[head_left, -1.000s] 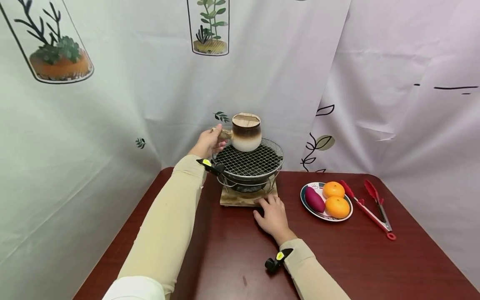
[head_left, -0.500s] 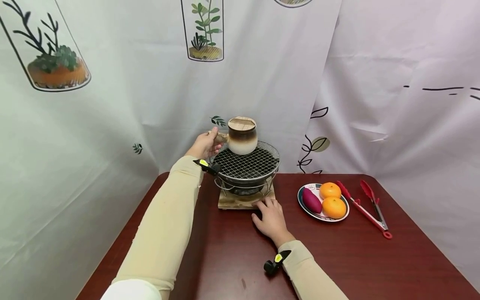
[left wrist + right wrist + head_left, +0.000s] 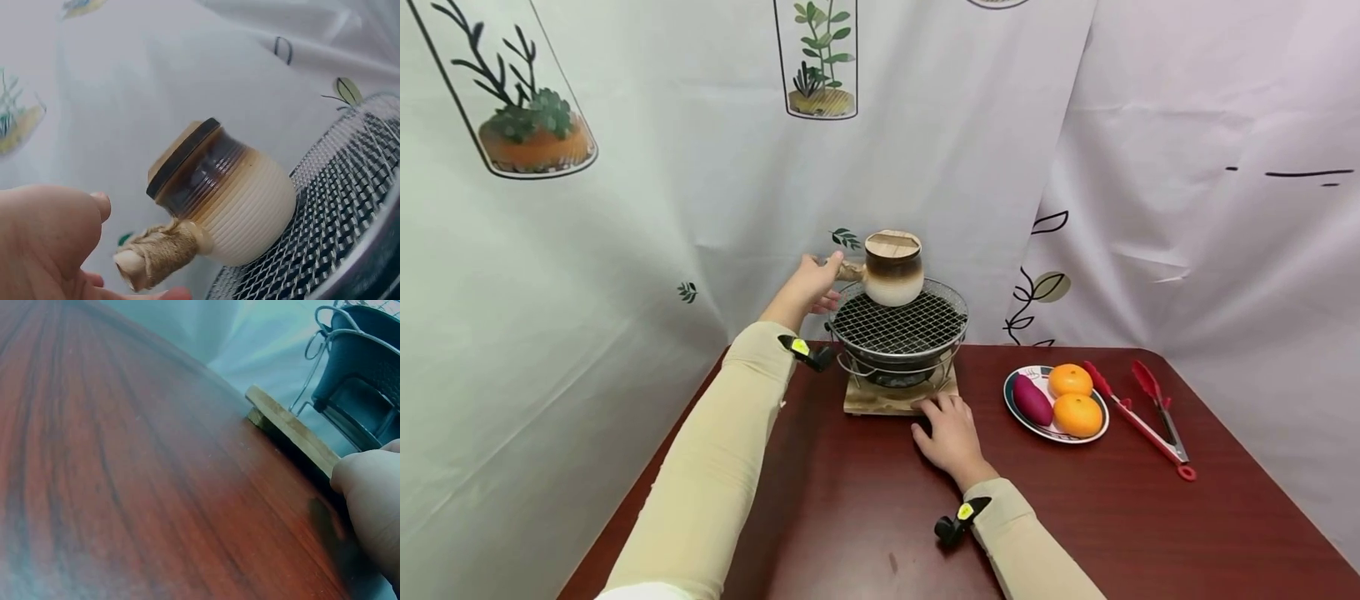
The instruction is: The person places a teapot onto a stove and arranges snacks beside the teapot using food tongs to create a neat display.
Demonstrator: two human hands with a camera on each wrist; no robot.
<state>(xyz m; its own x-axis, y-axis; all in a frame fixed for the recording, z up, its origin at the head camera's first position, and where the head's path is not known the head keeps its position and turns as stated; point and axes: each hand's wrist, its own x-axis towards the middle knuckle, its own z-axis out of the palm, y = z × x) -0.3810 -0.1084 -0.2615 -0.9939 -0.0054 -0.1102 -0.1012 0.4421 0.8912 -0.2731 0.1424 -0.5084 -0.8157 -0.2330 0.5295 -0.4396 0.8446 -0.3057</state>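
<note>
The ceramic pot [image 3: 892, 268] with its wooden lid is standing upright on the rear edge of the wire grill [image 3: 900, 323], its rope-wrapped handle [image 3: 157, 255] pointing toward the left hand [image 3: 811, 283]. That hand's fingers are lying loosely spread beside the handle, thumb just above it, not closing round it. The right hand [image 3: 951, 435] is resting flat on the table [image 3: 865, 517], fingers relaxed, fingertips touching the grill's wooden base [image 3: 897, 398]; a plate [image 3: 1019, 412] is sitting nearby.

A dark reddish-brown wooden tabletop [image 3: 1075, 533] carries a pale square wooden base board [image 3: 895, 398] near its back edge, a round patterned plate [image 3: 1017, 412] to the right, and red metal-tipped tongs [image 3: 1142, 417] just beyond the plate. The person's right hand [image 3: 951, 437] rests flat in front of the board.
</note>
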